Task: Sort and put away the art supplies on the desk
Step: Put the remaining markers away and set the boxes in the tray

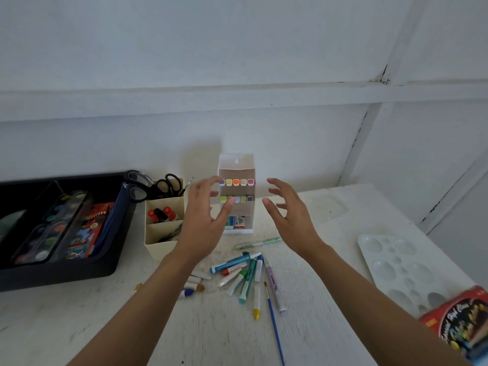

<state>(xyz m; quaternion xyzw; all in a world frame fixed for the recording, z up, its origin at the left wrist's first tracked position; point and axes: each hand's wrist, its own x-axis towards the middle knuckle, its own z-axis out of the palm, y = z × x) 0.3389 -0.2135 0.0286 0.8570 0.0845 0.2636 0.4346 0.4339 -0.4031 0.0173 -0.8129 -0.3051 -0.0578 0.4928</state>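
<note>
A clear upright marker case [237,165] with two rows of coloured marker caps stands at the back of the white desk [79,326], against the wall. My left hand [204,220] is raised just left of the case with fingers spread, holding nothing. My right hand [287,210] hovers to the case's right, fingers spread and empty. On the desk below my hands lies a loose pile of markers and crayons [244,273], with a blue-handled paintbrush [273,320] beside it.
A black tray [111,265] at the left holds a watercolour set [50,228] and a crayon box. A cream organiser [163,215] with scissors [169,184] stands next to it. A white paint palette [396,268] and a red box [459,326] lie at the right.
</note>
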